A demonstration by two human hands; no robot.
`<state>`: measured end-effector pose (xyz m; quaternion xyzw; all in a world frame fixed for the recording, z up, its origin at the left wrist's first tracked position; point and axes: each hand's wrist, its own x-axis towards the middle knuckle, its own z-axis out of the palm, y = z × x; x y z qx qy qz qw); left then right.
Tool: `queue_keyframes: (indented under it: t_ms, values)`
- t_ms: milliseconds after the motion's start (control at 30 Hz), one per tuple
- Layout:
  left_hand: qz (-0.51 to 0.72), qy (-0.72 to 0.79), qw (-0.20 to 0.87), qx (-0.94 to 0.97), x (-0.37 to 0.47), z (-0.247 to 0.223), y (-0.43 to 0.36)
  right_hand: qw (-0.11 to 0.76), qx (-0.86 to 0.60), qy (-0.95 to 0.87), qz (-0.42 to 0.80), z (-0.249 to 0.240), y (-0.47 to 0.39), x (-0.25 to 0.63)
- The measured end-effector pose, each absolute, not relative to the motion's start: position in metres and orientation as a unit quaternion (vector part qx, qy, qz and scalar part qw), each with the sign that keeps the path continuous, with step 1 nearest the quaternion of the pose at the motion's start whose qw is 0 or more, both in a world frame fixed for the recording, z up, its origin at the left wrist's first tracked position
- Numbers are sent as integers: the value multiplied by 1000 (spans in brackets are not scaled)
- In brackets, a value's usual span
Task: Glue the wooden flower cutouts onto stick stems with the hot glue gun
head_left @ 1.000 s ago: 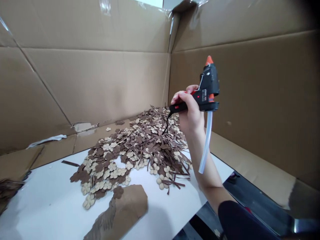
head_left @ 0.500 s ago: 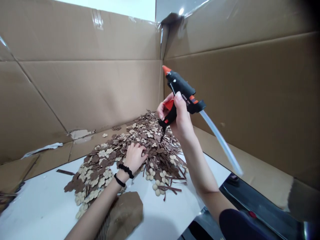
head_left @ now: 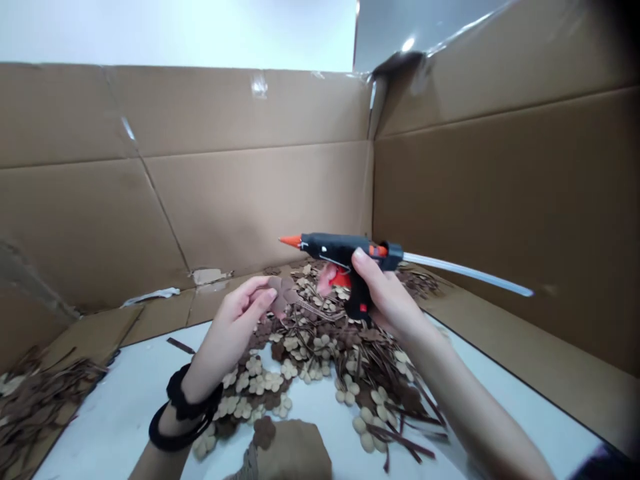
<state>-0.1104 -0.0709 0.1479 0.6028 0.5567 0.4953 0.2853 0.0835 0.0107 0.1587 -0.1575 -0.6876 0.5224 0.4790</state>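
Observation:
A brown flower-shaped cutout (head_left: 283, 293) is pinched between the thumb and fingers of my left hand (head_left: 245, 310), raised over the heap. My right hand (head_left: 383, 290) grips a black and orange glue gun (head_left: 335, 248) by its handle, the orange nozzle pointing left above the cutout and apart from it. A clear glue stick (head_left: 470, 270) sticks out of the gun's back end. Below both hands lies a heap of brown and beige flower cutouts (head_left: 260, 383) mixed with thin brown strips (head_left: 400, 433).
Tall cardboard walls (head_left: 270, 193) meet in a corner behind the heap. The white board (head_left: 125, 393) lies under the cutouts. A rounded brown piece (head_left: 300, 453) with one dark flower on it is at the near edge. More scraps (head_left: 40, 393) lie at the far left.
My left hand has come up from the heap with a brown flower cutout. The glue gun has swung from pointing up-left to nearly level and come lower. The view has shifted left and up.

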Motion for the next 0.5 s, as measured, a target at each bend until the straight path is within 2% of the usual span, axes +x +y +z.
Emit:
queue_keyframes:
  t_ms: [267, 433, 500]
  values:
    - [612, 601, 8, 514, -103, 162, -92, 436, -119, -736, 504, 133, 5, 79]
    - [621, 588, 118, 505, -103, 166, -96, 416, -178, -735, 505, 130, -2, 76]
    - [625, 583, 127, 503, -102, 168, -98, 417, -205, -729, 503, 132, -6, 75]
